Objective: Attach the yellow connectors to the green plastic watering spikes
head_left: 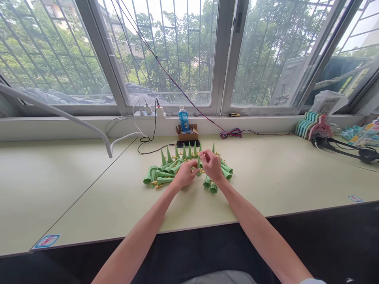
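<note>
Green cone (198, 167), standing upright on the table (275, 177) between the two hands. Fingers of the left hand (186, 173) are bent around its lower part, gripping it. Thumb and forefinger of the right hand (211, 165) are drawn together near its tip; whether they pinch anything cannot be told. Behind, a curved row of upright cones (190, 150); at left, cones lying in a heap (166, 174) with small yellow pieces (159, 186). Beyond the row: a phone (188, 144), a box (189, 137) and a blue bottle (183, 120).
</note>
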`<state>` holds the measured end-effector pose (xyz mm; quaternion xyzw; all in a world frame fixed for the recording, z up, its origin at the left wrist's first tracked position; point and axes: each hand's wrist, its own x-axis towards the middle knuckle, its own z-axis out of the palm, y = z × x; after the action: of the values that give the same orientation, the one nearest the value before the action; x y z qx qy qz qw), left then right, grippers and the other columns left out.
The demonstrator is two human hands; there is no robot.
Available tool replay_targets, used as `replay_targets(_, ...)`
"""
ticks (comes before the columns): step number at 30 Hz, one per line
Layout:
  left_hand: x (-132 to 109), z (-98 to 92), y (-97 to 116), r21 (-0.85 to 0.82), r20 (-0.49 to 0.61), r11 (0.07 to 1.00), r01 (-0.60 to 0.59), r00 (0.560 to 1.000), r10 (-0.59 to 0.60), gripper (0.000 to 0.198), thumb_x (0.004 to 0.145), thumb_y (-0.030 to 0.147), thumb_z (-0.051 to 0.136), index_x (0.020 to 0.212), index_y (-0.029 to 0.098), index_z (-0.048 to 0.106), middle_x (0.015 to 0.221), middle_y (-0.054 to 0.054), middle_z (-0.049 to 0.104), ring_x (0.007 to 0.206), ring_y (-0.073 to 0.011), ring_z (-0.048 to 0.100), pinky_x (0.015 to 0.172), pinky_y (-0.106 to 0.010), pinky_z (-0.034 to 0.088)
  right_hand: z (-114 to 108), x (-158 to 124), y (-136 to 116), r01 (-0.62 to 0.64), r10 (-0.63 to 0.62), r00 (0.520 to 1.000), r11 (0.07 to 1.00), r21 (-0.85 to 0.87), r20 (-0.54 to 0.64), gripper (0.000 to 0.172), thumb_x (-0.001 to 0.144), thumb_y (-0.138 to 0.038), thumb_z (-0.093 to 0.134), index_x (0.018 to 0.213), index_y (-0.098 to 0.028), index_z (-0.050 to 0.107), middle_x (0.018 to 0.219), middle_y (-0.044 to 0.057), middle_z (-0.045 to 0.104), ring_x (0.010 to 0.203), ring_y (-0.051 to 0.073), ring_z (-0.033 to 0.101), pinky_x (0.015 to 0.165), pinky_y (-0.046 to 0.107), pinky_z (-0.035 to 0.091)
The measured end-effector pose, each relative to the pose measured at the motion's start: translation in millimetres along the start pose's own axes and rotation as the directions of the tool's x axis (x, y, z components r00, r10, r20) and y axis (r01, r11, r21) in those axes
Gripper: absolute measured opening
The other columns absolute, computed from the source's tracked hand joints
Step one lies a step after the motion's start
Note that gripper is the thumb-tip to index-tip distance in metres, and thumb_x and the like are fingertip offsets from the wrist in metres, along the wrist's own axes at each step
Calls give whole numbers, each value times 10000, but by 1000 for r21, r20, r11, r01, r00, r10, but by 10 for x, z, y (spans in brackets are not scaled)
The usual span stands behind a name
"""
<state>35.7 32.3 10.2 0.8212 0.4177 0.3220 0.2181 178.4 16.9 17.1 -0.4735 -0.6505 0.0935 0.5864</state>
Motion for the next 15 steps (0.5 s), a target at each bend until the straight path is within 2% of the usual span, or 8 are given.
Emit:
replay_targets(5,6,-12,14,42,-41,999,3,999,-2,180,800,327,516,680,194,522,781,-30,674,691,-166,588,627,-267,438,-1,4,-1,-2,2,1000,1000,-3,1,316,936,-422,405,783,-188,552,527,-45,433,476,107,380,509,233,318)
replay_targets(8,10,-32,25,59,-87,996,61,995,-56,193,786,356,540,685,192,554,722,-35,673,673,-182,597,631,-284,436,-1,1,3,-2,2,1000,1000,-2,3,312,936,-420,408,783,-190,553,529,-46,438,476,107,383,510,234,321)
replay_targets(12,5,-56,28,69,-121,981,181,978,-172,221,762,365,579,863,172,617,597,-18,643,610,-195,599,611,-291,432,3,-3,11,-3,3,1000,1000,3,6,311,935,-426,410,795,-192,560,527,-47,433,474,107,380,506,235,321)
replay_targets(15,-7,-58,17,98,-118,972,214,972,-202,254,768,326,574,964,167,609,569,-8,624,616,-203,609,580,-279,417,6,-3,15,-9,9,1000,1000,-3,11,324,937,-435,401,804,-192,568,525,-45,434,471,111,377,504,238,322)
